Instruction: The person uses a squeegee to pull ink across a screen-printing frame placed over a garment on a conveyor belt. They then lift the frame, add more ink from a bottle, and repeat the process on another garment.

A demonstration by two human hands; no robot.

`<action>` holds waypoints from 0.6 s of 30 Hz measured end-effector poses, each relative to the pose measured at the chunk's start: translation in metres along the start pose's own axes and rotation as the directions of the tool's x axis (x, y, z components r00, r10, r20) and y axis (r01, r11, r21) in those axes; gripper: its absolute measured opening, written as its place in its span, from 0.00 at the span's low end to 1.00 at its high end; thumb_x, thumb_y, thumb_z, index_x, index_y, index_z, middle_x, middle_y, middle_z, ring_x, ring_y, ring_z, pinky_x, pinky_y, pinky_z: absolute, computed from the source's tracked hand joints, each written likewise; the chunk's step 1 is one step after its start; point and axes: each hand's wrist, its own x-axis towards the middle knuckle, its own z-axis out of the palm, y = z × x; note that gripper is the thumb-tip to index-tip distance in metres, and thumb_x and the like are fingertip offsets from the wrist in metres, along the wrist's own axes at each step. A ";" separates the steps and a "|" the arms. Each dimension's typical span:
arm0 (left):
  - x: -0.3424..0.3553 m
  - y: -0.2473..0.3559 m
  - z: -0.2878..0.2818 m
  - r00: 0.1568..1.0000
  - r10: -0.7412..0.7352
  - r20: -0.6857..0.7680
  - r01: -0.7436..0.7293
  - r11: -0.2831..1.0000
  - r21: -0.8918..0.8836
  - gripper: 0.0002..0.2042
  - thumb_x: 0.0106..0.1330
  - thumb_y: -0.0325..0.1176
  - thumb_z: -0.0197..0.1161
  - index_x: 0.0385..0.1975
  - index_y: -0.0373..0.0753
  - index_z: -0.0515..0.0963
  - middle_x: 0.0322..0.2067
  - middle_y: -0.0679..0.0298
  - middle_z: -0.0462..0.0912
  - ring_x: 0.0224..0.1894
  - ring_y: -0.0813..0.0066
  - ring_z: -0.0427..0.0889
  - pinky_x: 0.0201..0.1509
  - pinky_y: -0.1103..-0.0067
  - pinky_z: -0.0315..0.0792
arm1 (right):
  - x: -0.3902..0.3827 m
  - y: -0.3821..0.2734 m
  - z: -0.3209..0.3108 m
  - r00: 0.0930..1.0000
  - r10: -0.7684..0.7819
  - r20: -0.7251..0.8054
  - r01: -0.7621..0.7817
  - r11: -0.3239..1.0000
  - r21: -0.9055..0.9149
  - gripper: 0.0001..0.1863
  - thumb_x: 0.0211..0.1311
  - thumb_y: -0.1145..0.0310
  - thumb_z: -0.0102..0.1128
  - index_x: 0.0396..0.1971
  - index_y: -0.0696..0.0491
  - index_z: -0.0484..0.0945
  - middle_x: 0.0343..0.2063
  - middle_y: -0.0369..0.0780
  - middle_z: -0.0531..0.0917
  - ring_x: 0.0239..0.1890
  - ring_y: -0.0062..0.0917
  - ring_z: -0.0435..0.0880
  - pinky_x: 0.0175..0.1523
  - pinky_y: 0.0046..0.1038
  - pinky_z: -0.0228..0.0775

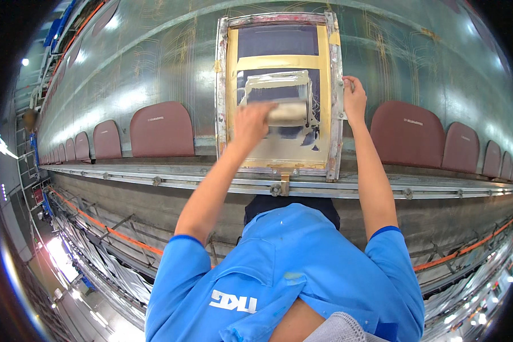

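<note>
The left hand [251, 121] is closed around the end of a squeegee [288, 111], a pale, paint-smeared bar that lies across the mesh of a screen [279, 91]. The hand is blurred, so its fingers cannot be told apart, but the grip is plainly a fist over the bar's left end. The squeegee sits just to the right of that hand, roughly in the middle of the screen, with a band of whitish ink above it and smears below.

The right hand [354, 101] rests on the right edge of the frame [337, 114], fingers curled over the metal rail, thumb toward the mesh. It holds nothing else.

The screen is a rectangular metal frame with yellow tape round the inside and a dark mesh window. It lies flat on a long greenish tabletop [154, 74], between the two hands and reaching well beyond them. Under its near edge a clamp [284, 185] meets a metal rail [154, 179] that runs along the tabletop's near side, close to the forearms.

To the left of the left hand a row of dark red pads [162, 130] lines the tabletop; a like row lies to the right of the right hand. Both arms come out of short blue sleeves [182, 256].
</note>
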 end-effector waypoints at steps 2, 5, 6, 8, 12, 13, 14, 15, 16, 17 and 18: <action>0.052 -0.015 -0.001 0.996 -0.065 0.068 0.065 0.998 0.005 0.20 0.55 0.23 0.60 0.45 0.54 0.85 0.38 0.67 0.88 0.42 0.66 0.85 0.44 0.65 0.71 | 0.001 0.000 -0.002 1.000 0.010 0.005 -0.010 1.000 -0.004 0.12 0.71 0.58 0.55 0.44 0.47 0.82 0.28 0.45 0.83 0.33 0.38 0.83 0.43 0.36 0.71; 0.074 -0.016 0.005 0.997 -0.043 0.065 0.037 0.995 0.097 0.19 0.54 0.24 0.60 0.43 0.53 0.86 0.36 0.66 0.88 0.40 0.65 0.85 0.42 0.64 0.70 | 0.003 0.004 -0.007 0.995 0.074 0.059 -0.073 0.997 -0.031 0.12 0.71 0.58 0.56 0.43 0.48 0.82 0.28 0.46 0.83 0.33 0.38 0.83 0.43 0.35 0.71; 0.070 -0.012 0.008 0.998 -0.011 0.058 0.003 0.991 0.131 0.18 0.54 0.24 0.60 0.43 0.52 0.86 0.36 0.66 0.88 0.40 0.65 0.85 0.42 0.64 0.70 | 0.004 0.006 -0.008 0.990 0.121 0.078 -0.118 0.992 -0.041 0.12 0.71 0.58 0.56 0.43 0.48 0.83 0.27 0.46 0.83 0.33 0.38 0.83 0.43 0.35 0.71; 0.042 -0.001 0.012 0.997 -0.019 0.070 0.010 0.991 0.133 0.19 0.54 0.23 0.60 0.44 0.52 0.85 0.37 0.67 0.88 0.40 0.67 0.86 0.44 0.66 0.69 | 0.004 0.010 -0.008 0.989 0.124 0.076 -0.122 0.992 -0.024 0.12 0.71 0.59 0.56 0.43 0.48 0.83 0.26 0.42 0.81 0.31 0.32 0.79 0.41 0.32 0.69; -0.029 0.020 0.014 0.998 0.049 0.027 -0.052 0.992 0.114 0.20 0.55 0.23 0.60 0.47 0.53 0.84 0.46 0.71 0.87 0.47 0.75 0.85 0.49 0.70 0.68 | 0.009 0.018 -0.004 0.996 0.061 0.059 -0.064 0.996 0.055 0.12 0.71 0.60 0.57 0.44 0.50 0.84 0.27 0.38 0.81 0.31 0.24 0.77 0.39 0.29 0.68; -0.043 0.022 0.016 0.995 0.094 0.016 -0.095 0.988 0.123 0.21 0.56 0.24 0.60 0.49 0.53 0.83 0.49 0.72 0.86 0.50 0.74 0.83 0.50 0.70 0.69 | 0.012 0.019 -0.005 0.995 0.063 0.076 -0.067 0.997 0.046 0.12 0.71 0.59 0.57 0.44 0.50 0.83 0.30 0.42 0.83 0.34 0.30 0.80 0.43 0.31 0.70; -0.057 0.025 0.019 0.994 0.105 0.035 -0.109 0.985 0.137 0.22 0.56 0.24 0.60 0.51 0.52 0.83 0.52 0.72 0.85 0.53 0.74 0.82 0.50 0.70 0.69 | 0.014 0.018 -0.005 0.991 0.113 0.071 -0.113 0.993 0.010 0.13 0.70 0.58 0.57 0.44 0.49 0.83 0.34 0.46 0.85 0.38 0.36 0.84 0.46 0.34 0.72; -0.069 0.026 0.021 0.992 0.127 0.016 -0.128 0.983 0.134 0.22 0.56 0.25 0.61 0.52 0.52 0.82 0.54 0.72 0.84 0.55 0.73 0.81 0.51 0.70 0.69 | 0.017 0.017 -0.008 0.997 0.017 0.071 -0.017 1.000 -0.001 0.13 0.70 0.59 0.57 0.44 0.50 0.83 0.35 0.46 0.85 0.40 0.37 0.84 0.47 0.33 0.72; -0.080 0.025 0.021 0.989 0.145 -0.005 -0.143 0.981 0.135 0.23 0.56 0.25 0.61 0.53 0.51 0.81 0.56 0.72 0.82 0.57 0.72 0.79 0.52 0.70 0.69 | 0.017 0.013 -0.009 0.999 0.024 0.028 -0.022 0.998 -0.056 0.13 0.70 0.59 0.57 0.44 0.50 0.83 0.36 0.46 0.85 0.41 0.37 0.84 0.47 0.33 0.72; -0.088 0.019 0.019 0.989 0.150 -0.003 -0.148 0.979 0.141 0.24 0.55 0.26 0.62 0.55 0.51 0.80 0.57 0.72 0.81 0.59 0.71 0.78 0.53 0.70 0.69 | 0.020 0.007 -0.011 0.998 -0.053 0.045 0.055 0.998 -0.037 0.14 0.70 0.59 0.56 0.45 0.50 0.83 0.37 0.46 0.85 0.41 0.37 0.84 0.48 0.34 0.72; -0.097 0.014 0.016 0.990 0.135 -0.031 -0.131 0.987 0.088 0.25 0.55 0.26 0.63 0.55 0.51 0.80 0.58 0.72 0.81 0.59 0.70 0.77 0.53 0.69 0.69 | 0.019 -0.001 -0.011 0.997 -0.052 0.063 0.054 0.998 -0.044 0.14 0.71 0.58 0.56 0.45 0.51 0.83 0.38 0.46 0.86 0.42 0.38 0.84 0.48 0.34 0.72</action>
